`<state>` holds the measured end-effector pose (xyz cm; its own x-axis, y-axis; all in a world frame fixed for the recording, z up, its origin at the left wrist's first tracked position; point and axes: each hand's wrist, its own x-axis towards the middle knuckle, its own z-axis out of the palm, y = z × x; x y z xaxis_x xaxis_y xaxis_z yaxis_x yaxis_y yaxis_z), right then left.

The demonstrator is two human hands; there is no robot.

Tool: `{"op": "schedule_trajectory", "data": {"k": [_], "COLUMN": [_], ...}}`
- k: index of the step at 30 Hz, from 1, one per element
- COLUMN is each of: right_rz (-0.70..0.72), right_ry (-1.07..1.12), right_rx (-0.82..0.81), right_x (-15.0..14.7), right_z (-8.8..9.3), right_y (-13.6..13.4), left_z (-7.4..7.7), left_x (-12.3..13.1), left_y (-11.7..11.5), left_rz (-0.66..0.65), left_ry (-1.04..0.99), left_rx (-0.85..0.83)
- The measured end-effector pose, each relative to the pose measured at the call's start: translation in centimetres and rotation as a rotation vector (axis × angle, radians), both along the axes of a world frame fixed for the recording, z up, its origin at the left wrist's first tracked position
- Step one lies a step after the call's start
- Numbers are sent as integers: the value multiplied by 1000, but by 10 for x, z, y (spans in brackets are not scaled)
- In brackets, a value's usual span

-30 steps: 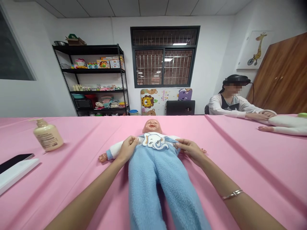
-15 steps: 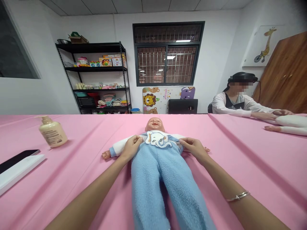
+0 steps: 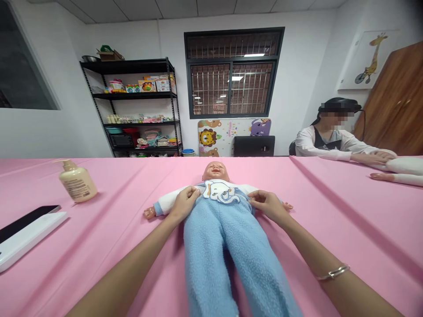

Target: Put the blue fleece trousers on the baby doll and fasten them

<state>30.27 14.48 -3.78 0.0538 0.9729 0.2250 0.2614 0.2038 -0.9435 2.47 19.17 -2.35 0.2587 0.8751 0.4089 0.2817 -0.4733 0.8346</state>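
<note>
A baby doll lies on its back with its head away from me and its arms spread. It wears light blue fleece overalls over a white top, with an elephant patch on the chest. My left hand is closed in a pinch on the left edge of the overalls, beside the patch. On the opposite side, my right hand has thumb and fingers together at the right edge of the overalls. Its fingertips partly hide the cloth there.
A pump bottle, a dark phone and a white slab-shaped object are at left on the pink-covered table. Across at right, a person sits handling another doll. Shelves stand behind.
The right-side strip of cloth, pulled outward by my right hand before, now lies closer to the doll's side. My left hand stays at the left edge. The view has shifted slightly.
</note>
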Motion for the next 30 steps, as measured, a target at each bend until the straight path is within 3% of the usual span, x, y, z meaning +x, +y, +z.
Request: {"op": "schedule_trajectory", "data": {"k": [6, 12, 16, 24, 30], "right_rz": [6, -332, -422, -358, -285], "right_ry": [-101, -250, -241, -183, -293], "right_rx": [30, 144, 209, 151, 82], "right_x": [2, -8, -18, -25, -14], "right_z": [-8, 5, 13, 16, 6], "right_y": [4, -6, -14, -17, -8], "left_z": [0, -1, 1, -3, -3], "left_x": [0, -1, -1, -3, -3], "left_y": [0, 0, -2, 0, 0], "left_rz": [-7, 6, -5, 15, 15], "left_ry": [28, 53, 59, 125, 125], "left_rx": [9, 24, 34, 97, 98]}}
